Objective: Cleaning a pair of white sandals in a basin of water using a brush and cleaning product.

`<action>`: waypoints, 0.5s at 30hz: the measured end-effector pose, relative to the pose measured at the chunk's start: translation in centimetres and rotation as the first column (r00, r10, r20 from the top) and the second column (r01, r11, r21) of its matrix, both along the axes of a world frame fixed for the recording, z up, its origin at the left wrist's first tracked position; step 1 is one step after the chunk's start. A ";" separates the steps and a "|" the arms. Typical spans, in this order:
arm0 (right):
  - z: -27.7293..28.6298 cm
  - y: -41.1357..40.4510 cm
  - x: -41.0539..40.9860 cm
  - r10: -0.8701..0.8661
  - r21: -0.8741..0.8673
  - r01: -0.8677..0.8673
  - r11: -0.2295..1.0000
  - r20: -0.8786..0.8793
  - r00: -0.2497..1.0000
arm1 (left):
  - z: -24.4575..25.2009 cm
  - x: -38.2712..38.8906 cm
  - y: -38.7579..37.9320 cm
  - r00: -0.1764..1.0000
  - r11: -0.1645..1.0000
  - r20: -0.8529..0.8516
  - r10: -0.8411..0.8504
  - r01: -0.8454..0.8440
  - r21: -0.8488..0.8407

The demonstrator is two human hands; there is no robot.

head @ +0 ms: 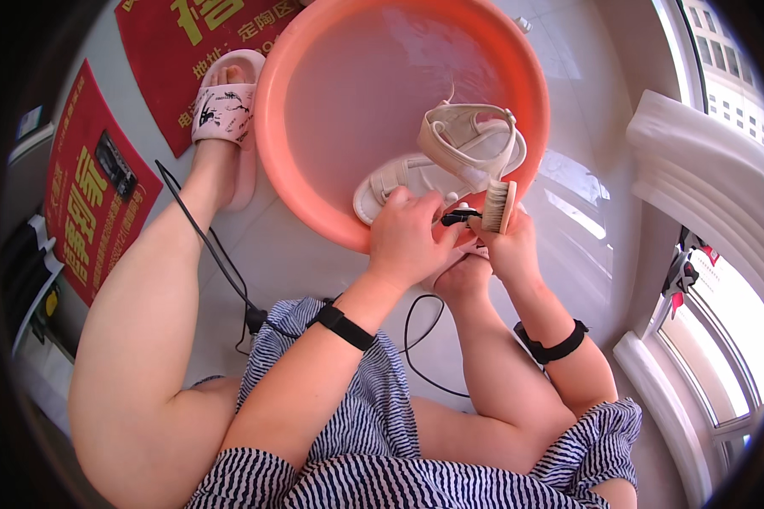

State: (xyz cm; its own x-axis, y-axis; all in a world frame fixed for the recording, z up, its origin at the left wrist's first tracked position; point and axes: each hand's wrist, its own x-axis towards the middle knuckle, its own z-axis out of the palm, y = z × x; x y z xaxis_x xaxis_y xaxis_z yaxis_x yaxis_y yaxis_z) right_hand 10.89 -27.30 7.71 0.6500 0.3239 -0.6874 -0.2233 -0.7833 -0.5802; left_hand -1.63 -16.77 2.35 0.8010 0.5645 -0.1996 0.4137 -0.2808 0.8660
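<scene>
My right hand (512, 245) grips a wooden-backed brush (501, 207) with pale bristles, held upright over the near right rim of an orange plastic basin (274, 127). Beside it, my left hand (407, 235) has its fingertips at a small black and white object (461, 215) between both hands; what it is I cannot tell, nor which hand bears it. A white sandal (471, 143) with ankle strap rests tilted at the basin's right side. Another white sandal (388, 181) lies lower left of it, partly behind my left hand. Cloudy water fills the basin.
Red printed sheets (159, 76) lie on the tiled floor at the left. A black cable (219, 254) runs by my left leg, and another loop (407, 331) lies between my legs. My slippered left foot (226, 105) stands beside the basin. A window and white ledge (694, 153) are at right.
</scene>
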 end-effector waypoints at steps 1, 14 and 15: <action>-0.4 -1.0 0.4 0.027 0.049 -0.028 0.998 0.029 0.999 | 0.3 0.2 0.4 1.000 1.000 -0.021 -0.018 0.018 -0.018; 0.3 -1.8 0.3 0.397 0.059 -0.451 0.891 0.384 0.834 | -1.7 0.4 2.7 0.984 0.872 0.096 0.153 -0.089 -0.481; 0.4 -1.7 0.1 0.365 0.108 -0.425 0.899 0.355 0.861 | -1.7 0.4 3.1 0.982 0.819 0.126 0.137 -0.041 -0.572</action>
State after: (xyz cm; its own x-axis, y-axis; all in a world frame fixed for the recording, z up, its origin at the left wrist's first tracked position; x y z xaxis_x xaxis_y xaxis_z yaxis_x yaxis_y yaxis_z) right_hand 10.97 -28.97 8.16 0.6138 0.6960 -0.3727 0.3033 -0.6437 -0.7026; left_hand -1.21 -13.68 0.61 0.8000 0.4612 -0.3838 0.2604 0.3093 0.9146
